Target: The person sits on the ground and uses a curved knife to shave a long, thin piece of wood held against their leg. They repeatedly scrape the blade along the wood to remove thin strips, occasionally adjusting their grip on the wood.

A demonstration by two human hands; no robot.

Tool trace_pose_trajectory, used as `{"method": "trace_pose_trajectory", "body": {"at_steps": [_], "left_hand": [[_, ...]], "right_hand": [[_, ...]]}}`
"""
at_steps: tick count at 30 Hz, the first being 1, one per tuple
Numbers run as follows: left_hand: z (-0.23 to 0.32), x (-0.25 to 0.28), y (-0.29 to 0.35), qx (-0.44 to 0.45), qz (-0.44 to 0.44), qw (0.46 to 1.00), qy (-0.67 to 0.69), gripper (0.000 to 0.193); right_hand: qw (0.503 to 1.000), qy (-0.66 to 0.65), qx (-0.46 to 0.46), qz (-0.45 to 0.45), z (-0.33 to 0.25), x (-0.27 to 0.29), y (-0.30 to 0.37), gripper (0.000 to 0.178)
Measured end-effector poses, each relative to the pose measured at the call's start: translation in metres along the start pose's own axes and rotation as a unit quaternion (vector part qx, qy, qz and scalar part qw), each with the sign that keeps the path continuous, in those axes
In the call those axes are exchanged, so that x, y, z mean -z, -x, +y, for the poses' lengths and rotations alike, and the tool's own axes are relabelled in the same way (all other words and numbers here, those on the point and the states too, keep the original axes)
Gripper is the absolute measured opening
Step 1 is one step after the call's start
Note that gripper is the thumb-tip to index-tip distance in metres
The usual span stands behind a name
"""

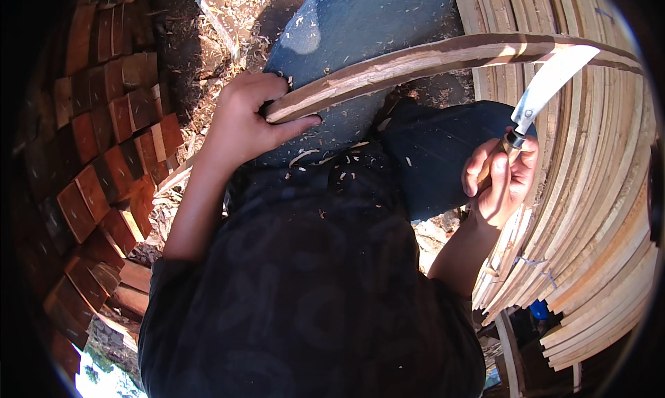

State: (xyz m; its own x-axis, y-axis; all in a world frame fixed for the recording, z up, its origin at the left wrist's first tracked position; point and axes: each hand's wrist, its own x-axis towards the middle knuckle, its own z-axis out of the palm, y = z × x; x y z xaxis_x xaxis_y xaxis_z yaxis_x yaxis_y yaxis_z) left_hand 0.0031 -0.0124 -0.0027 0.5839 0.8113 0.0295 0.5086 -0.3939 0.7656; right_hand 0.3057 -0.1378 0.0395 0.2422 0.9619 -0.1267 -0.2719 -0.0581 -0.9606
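Note:
My left hand grips the near end of a long wooden strip, thumb below and fingers above. The strip runs across my lap to the upper right, over the stacked laths; its upper edge is dark and its near face pale and rough. In my right hand is a knife with a broad curved blade and a wooden handle with a dark collar. The blade points up and right, its tip overlapping the strip in this view; I cannot tell whether they touch.
Long pale wooden laths lie stacked along my right, some tied with thin string. Reddish-brown wood pieces are piled on my left. Shavings litter the ground and my blue trousers. A small blue object shows at lower right.

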Motion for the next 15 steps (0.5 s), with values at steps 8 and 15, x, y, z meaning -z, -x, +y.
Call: {"method": "trace_pose_trajectory", "body": {"at_steps": [8, 15], "left_hand": [[0.004, -0.002, -0.001, -0.020, 0.022, 0.999, -0.015, 0.044], [0.001, -0.001, 0.001, -0.012, 0.013, 1.000, -0.016, 0.044]], "right_hand": [[0.980, 0.179, -0.076, -0.049, -0.009, 0.015, 0.010, 0.036], [0.979, 0.150, -0.128, -0.050, -0.012, -0.008, 0.015, 0.040]]}}
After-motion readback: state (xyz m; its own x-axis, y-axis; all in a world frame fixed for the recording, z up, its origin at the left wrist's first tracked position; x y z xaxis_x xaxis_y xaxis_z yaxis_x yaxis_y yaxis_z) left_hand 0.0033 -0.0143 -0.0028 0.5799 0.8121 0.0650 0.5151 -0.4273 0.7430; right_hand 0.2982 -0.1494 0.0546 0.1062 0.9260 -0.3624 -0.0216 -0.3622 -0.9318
